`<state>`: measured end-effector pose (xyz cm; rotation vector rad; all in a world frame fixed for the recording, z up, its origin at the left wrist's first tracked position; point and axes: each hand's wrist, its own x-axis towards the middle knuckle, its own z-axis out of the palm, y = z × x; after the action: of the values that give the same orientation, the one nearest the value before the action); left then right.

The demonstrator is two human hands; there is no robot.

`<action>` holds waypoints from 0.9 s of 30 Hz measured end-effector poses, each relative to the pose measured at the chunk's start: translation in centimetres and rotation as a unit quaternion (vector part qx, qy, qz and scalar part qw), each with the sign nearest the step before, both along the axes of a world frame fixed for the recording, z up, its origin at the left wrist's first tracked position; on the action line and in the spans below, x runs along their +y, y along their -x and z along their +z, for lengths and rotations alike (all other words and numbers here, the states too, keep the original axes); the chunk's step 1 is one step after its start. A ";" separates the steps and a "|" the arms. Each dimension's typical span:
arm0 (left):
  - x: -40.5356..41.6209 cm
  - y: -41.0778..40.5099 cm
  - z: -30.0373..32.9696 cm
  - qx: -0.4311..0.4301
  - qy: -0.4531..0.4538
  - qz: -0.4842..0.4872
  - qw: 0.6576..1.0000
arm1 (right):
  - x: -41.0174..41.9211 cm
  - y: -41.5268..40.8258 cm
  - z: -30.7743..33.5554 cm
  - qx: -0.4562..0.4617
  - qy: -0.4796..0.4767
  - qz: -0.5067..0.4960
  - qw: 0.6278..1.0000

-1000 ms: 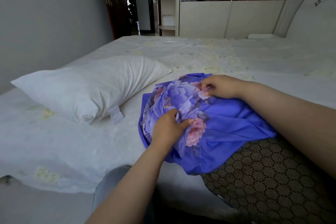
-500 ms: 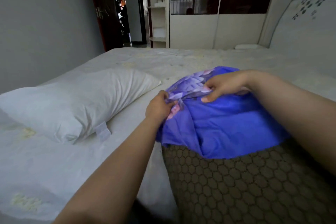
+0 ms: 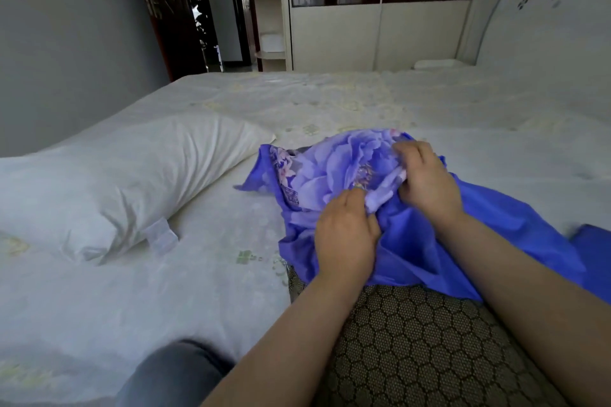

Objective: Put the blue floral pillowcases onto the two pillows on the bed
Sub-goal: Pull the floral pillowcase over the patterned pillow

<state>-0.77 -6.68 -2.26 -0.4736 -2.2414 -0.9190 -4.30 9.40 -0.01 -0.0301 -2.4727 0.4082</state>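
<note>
Pillowcase (image 3: 334,172): blue floral, bunched on bed (image 3: 297,102), centre, over a honeycomb-patterned pillow (image 3: 413,340) at 5 o'clock. Left hand (image 3: 344,238): fingers curled, gripping its fabric. Right hand (image 3: 426,182): fingers curled, pinching a fold. Bare white pillow (image 3: 115,182): 9 o'clock, apart from pillowcase.
</note>
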 end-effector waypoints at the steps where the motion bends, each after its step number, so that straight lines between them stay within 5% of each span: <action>1: 0.0 -0.1 -0.3 -0.005 -0.002 -0.012 1.000 | -0.1 -0.5 -0.1 0.031 -0.014 0.019 0.999; 5: -1.6 1.0 -1.9 -0.042 0.035 -0.023 0.998 | -1.4 -2.6 1.0 0.075 -0.047 0.034 0.995; 9: -4.0 4.4 -2.4 -0.118 -0.017 0.040 0.992 | -4.5 -5.1 3.7 -0.152 -0.106 0.098 0.978; 13: -4.0 4.5 -2.0 -0.023 -0.026 0.007 0.999 | -4.3 -5.9 5.9 -0.289 -0.031 0.172 0.941; 15: -4.3 3.8 -1.9 0.021 -0.040 -0.003 0.999 | -3.7 -5.5 4.6 -0.242 -0.033 0.110 0.963; 17: -3.9 2.6 -1.9 0.052 -0.047 -0.004 0.998 | -3.2 -4.7 2.3 -0.082 -0.031 0.049 0.995; 21: -2.3 -0.9 -0.5 0.023 -0.022 -0.025 0.999 | -2.0 -3.7 0.4 0.072 0.010 0.007 0.997; 24: -2.1 -0.5 0.2 -0.013 0.038 -0.010 0.999 | -1.1 -3.9 0.5 0.077 0.031 -0.040 0.996; 27: -2.8 0.9 -0.1 -0.082 0.065 -0.002 0.995 | -1.4 -4.8 1.7 -0.020 0.030 -0.043 0.998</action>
<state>-1.65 -9.48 -2.38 -0.4777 -2.4607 -0.8434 0.46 8.00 1.70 -0.1699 -2.4881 0.4475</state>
